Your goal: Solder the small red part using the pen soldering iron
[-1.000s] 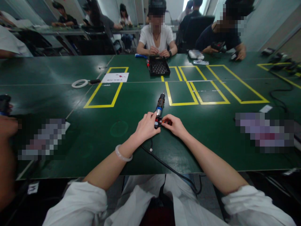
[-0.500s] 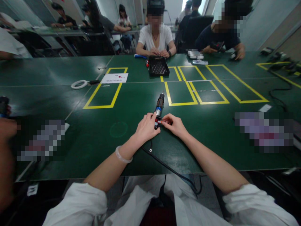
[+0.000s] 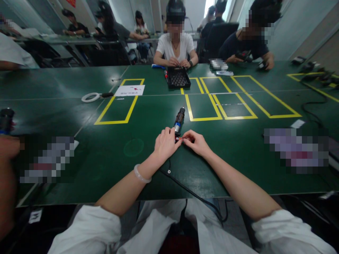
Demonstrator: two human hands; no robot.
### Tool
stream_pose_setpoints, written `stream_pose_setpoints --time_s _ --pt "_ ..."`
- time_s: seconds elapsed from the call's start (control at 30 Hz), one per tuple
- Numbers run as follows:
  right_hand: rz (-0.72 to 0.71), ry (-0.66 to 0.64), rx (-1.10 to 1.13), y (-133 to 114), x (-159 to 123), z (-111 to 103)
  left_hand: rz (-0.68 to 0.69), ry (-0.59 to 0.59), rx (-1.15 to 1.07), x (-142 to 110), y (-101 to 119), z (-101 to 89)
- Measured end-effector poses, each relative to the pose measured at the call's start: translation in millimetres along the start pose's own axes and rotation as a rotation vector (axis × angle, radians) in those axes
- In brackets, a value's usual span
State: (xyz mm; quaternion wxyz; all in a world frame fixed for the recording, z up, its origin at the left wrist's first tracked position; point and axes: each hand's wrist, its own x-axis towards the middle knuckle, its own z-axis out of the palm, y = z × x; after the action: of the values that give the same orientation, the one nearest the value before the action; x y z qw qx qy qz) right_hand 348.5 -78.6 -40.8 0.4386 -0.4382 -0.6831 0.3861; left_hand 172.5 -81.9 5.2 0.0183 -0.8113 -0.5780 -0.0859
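Observation:
In front of me on the green table lies an electric screwdriver [image 3: 179, 119] without its casing, its dark chuck end pointing away from me. A silver and blue motor section and a bit of red and orange wiring show on it. My left hand [image 3: 166, 143] is closed over its near end, the thumb reaching toward the wiring, and hides much of that part. Close by on the right, my right hand [image 3: 195, 141] is pinched, fingertips at the orange-red wiring [image 3: 179, 139]. A black cord [image 3: 190, 191] and a short lead with a ring terminal [image 3: 169, 171] run below my left hand.
Yellow tape frames [image 3: 203, 119] mark the table ahead. Across it a person works over a black tray [image 3: 179, 85] of small parts. A white sheet [image 3: 130, 90] and a white ring-shaped object [image 3: 90, 97] lie to the left. Another person's hand [image 3: 9, 148] is at far left.
My left thumb has come closer to my right fingertips, covering more of the tool's near end. The right hand has shifted slightly; the view has tilted a little.

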Motion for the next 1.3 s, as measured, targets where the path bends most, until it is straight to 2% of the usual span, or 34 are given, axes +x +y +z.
stream_pose_setpoints --time_s 0.33,0.57,0.8,1.13,1.23,1.3 --pt "-0.004 -0.042 -0.073 0.7 1.0 -3.5 0.021 -0.012 0.001 -0.1 -11.9 -0.7" --pt "0.016 -0.066 -0.078 0.3 0.5 -5.6 -0.035 -0.037 0.048 0.5 -45.3 -2.8" --pt "0.016 -0.072 -0.099 -1.5 0.3 -5.8 -0.178 -0.072 0.051 3.2 -108.1 -9.8" --pt "0.021 -0.092 -0.109 -5.0 0.0 -5.9 -0.433 -0.054 0.048 14.6 -227.8 -14.1" --pt "0.025 -0.097 -0.112 -4.1 0.6 -5.4 -0.513 -0.068 0.056 18.6 -252.7 -18.0" --pt "0.033 -0.101 -0.092 -3.2 1.3 -5.0 -0.536 -0.039 0.062 18.6 -261.4 -19.5"
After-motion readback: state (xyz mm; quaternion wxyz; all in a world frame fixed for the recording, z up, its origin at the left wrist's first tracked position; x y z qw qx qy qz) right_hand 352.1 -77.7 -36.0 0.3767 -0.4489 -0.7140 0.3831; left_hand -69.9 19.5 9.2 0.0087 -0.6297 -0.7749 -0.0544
